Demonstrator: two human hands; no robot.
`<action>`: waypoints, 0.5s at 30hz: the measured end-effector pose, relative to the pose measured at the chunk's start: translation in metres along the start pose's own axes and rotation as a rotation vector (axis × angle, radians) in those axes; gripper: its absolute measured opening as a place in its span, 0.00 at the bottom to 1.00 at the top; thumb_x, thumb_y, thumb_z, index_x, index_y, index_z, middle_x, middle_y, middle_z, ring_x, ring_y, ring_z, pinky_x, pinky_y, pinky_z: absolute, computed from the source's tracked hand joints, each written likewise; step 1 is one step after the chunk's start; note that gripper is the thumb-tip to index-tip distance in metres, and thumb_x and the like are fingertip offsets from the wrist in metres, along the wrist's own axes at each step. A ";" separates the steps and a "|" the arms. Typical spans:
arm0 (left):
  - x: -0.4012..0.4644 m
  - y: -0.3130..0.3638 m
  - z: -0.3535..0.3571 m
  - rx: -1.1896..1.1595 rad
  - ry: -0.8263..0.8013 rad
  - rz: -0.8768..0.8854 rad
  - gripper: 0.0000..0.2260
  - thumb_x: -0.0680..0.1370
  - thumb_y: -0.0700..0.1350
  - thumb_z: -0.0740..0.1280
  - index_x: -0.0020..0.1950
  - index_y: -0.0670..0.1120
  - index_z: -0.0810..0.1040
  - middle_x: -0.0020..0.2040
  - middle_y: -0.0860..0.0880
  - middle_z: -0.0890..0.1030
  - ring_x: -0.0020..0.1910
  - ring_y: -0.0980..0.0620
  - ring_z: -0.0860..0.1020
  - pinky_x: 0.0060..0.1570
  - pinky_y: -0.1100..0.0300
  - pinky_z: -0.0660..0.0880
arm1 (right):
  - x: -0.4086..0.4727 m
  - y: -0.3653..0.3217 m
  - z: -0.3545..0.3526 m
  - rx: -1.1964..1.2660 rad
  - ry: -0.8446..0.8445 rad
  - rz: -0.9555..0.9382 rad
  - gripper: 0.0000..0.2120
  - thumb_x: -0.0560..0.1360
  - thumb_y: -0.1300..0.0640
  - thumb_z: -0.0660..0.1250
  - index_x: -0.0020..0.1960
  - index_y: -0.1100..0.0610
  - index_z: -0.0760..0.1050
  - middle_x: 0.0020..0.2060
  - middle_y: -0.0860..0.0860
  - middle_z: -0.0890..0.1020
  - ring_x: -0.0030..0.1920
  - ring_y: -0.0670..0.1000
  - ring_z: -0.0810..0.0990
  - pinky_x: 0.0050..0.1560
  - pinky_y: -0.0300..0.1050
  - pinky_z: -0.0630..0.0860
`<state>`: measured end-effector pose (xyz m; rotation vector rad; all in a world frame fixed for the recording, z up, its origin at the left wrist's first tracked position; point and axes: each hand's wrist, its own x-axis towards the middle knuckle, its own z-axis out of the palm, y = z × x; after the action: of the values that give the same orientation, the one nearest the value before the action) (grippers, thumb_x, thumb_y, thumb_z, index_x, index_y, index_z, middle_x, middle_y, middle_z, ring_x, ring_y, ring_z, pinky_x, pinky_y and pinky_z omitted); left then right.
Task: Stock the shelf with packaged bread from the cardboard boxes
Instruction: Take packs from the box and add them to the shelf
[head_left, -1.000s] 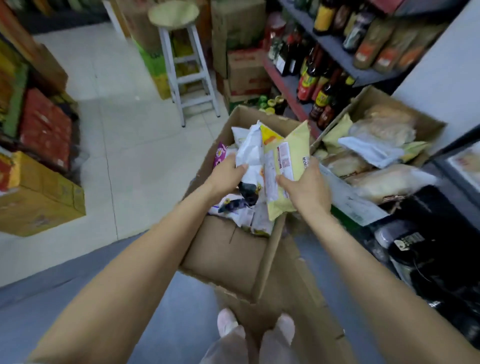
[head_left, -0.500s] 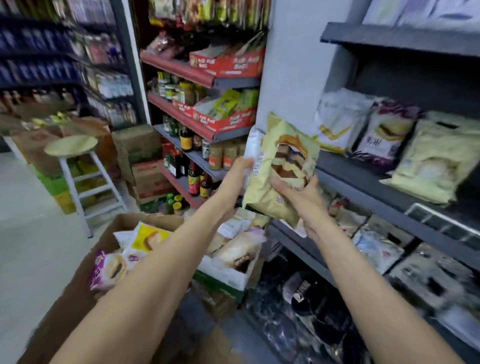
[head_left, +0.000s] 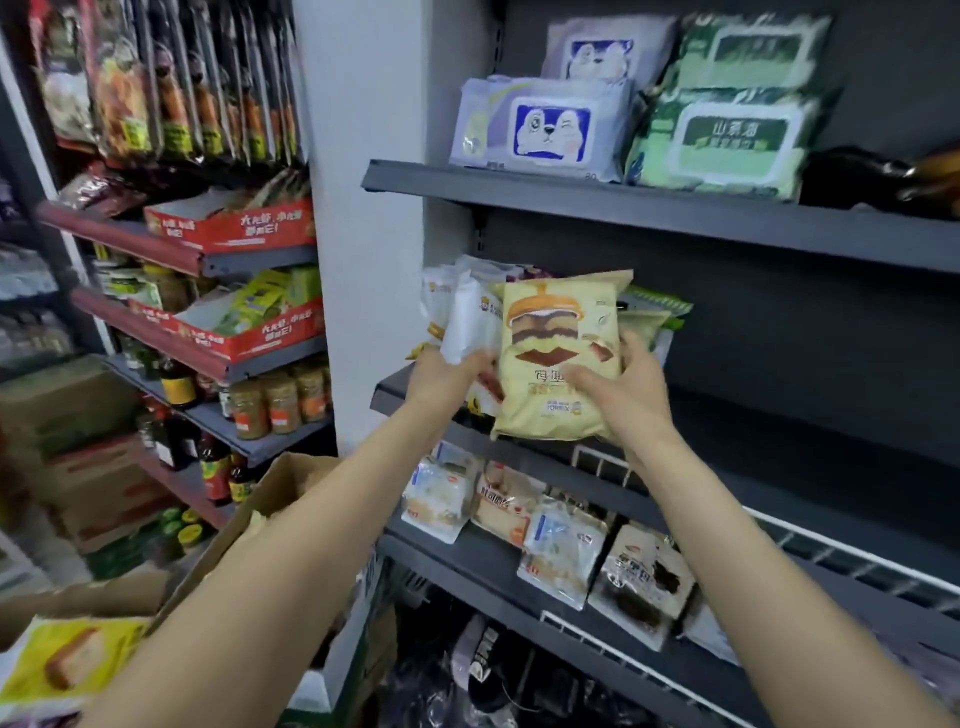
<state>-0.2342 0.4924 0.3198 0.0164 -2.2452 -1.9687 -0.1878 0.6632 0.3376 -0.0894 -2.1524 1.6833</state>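
The dark grey shelf unit (head_left: 675, 213) takes up most of the right side. The top shelf has wipe packs, a pale blue one (head_left: 540, 130) and a green one (head_left: 727, 140) side by side. The middle shelf (head_left: 779, 431) is mostly bare on its right half, and the lower shelf (head_left: 467, 566) has a row of small bread packs (head_left: 563, 551) lying behind a white wire rail (head_left: 810, 535). Off to the left there's a red-edged shelf rack (head_left: 171, 260) with sauce bottles and jars.

Down at the bottom left is an open cardboard box (head_left: 249, 519) with a yellow bread pack (head_left: 67, 660) showing in it.

Now the actual action: a pale yellow bread pack (head_left: 558, 364) is held upright at the front edge of the middle shelf, just in front of packs already stacked there. Right hand (head_left: 618, 395) grips its right edge, fingers curled around the pack. Left hand (head_left: 447, 374) holds a white bread pack (head_left: 467, 322) right beside it on the left, touching the yellow one. It's blurry there, but the fingers look wrapped around the white pack's lower end.
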 end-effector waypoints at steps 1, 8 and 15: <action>0.004 0.003 0.003 0.034 -0.006 0.044 0.13 0.76 0.49 0.69 0.55 0.42 0.75 0.44 0.47 0.78 0.40 0.50 0.75 0.34 0.61 0.68 | 0.007 -0.004 -0.009 -0.169 0.098 -0.043 0.25 0.70 0.59 0.74 0.64 0.55 0.69 0.57 0.52 0.79 0.54 0.50 0.78 0.52 0.46 0.76; 0.041 0.015 0.004 0.327 -0.380 0.259 0.13 0.69 0.52 0.74 0.49 0.49 0.79 0.47 0.49 0.83 0.47 0.50 0.80 0.50 0.56 0.76 | 0.043 -0.028 -0.052 -1.353 0.374 -0.370 0.23 0.73 0.65 0.64 0.67 0.54 0.69 0.58 0.57 0.77 0.59 0.59 0.74 0.60 0.54 0.65; 0.048 0.046 0.040 0.467 -0.731 0.437 0.09 0.64 0.58 0.76 0.41 0.59 0.84 0.67 0.49 0.67 0.66 0.51 0.67 0.64 0.55 0.67 | 0.058 -0.036 -0.053 -1.550 0.212 -0.556 0.21 0.76 0.59 0.60 0.66 0.45 0.71 0.59 0.51 0.76 0.61 0.56 0.71 0.68 0.60 0.50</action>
<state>-0.2824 0.5329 0.3654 -1.1950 -2.7373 -1.3005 -0.2149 0.7194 0.3973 -0.0710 -2.4107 -0.4631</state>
